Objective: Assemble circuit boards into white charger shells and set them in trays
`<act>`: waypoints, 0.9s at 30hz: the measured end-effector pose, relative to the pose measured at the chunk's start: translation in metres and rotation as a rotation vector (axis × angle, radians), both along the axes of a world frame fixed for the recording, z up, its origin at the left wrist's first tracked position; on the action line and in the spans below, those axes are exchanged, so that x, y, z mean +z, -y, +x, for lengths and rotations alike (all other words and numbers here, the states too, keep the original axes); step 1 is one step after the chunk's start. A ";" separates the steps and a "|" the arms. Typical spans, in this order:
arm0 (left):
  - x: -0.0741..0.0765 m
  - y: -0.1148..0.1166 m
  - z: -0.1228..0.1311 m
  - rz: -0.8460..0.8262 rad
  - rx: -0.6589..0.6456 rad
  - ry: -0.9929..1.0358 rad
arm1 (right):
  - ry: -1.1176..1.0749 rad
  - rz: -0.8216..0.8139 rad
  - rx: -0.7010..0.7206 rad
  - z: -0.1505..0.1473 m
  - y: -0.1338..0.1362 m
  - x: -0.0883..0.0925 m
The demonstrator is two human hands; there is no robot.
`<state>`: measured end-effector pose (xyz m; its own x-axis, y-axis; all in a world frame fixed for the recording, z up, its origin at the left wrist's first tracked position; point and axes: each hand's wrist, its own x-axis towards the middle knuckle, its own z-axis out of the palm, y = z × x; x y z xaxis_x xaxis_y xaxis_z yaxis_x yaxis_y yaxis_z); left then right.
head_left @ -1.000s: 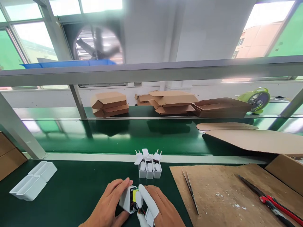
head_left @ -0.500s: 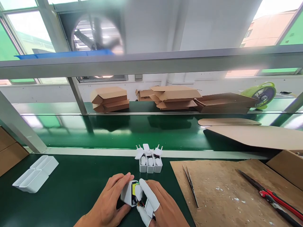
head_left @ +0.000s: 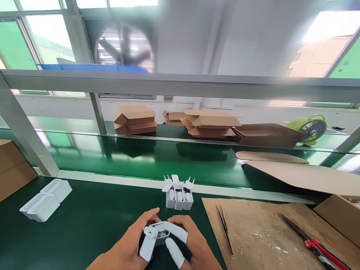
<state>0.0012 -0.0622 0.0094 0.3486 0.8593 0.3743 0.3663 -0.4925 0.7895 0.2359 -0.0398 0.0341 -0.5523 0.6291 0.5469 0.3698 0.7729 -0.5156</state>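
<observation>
A small white casing (head_left: 161, 237) is held low in front of me, with a white flap-like part (head_left: 148, 243) hanging at its left side. My left hand (head_left: 131, 242) grips the casing from the left. White covers sit on the thumb and index finger of my right hand (head_left: 197, 243); the covered index finger rests on the casing's top edge, the thumb just below right. Beyond my hands, three white casings (head_left: 179, 200) stand side by side with white parts and plug pins on top. White open trays (head_left: 46, 200) lie at the left.
On the right, a brown board (head_left: 253, 232) carries tweezers (head_left: 225, 227) and red-handled cutters (head_left: 312, 242). Cardboard boxes (head_left: 213, 120) and a green fan (head_left: 312, 129) are on the rear shelf. A metal bar (head_left: 180, 85) crosses above.
The casing has turned: its open side with yellow and wiring no longer shows, and the white flap is now at its left. My right fingers have shifted. The camera view has tilted slightly.
</observation>
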 end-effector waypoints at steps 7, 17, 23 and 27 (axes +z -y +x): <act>-0.009 -0.003 -0.006 -0.184 -0.036 0.223 | 0.157 0.019 0.054 -0.005 -0.008 -0.025; -0.013 0.001 -0.015 -0.118 0.084 0.211 | 0.103 -0.020 0.040 -0.012 -0.008 -0.037; -0.020 0.002 -0.018 -0.056 0.116 0.150 | -0.067 0.070 0.008 -0.013 -0.006 -0.028; -0.017 0.003 -0.014 -0.018 0.130 0.136 | 0.101 0.010 0.027 -0.010 -0.003 -0.013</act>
